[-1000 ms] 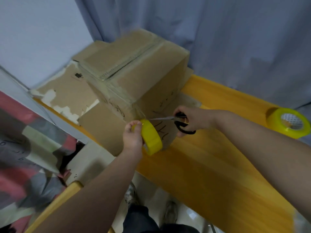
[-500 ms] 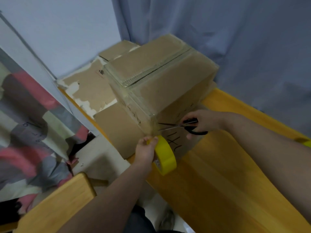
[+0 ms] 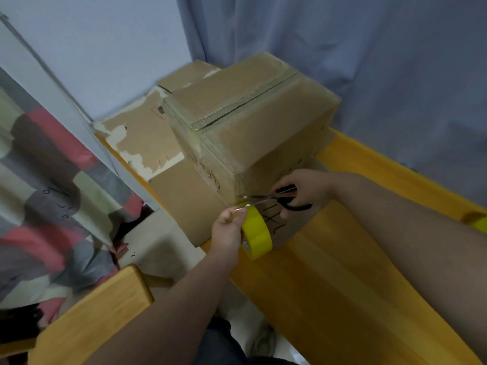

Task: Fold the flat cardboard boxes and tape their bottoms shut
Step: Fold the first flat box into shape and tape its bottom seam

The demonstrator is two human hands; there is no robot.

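Cutting tape at the box [image 3: 253,133] corner on the tabletop [image 3: 329,285]: left hand [image 3: 228,230] grips the roll [image 3: 257,233], right hand [image 3: 308,191] fingers curl through the scissors [image 3: 274,198], blades parted. Risk: blades close to left fingertips, could nick them; slack strip could stick to itself.

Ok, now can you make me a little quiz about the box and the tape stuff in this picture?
1. True or false: the left hand holds the yellow tape roll.
2. What does the right hand hold? A) scissors B) a pen C) a knife
3. Fill in: the cardboard box stands on the wooden ___.
Key: 1 true; 2 A; 3 table.
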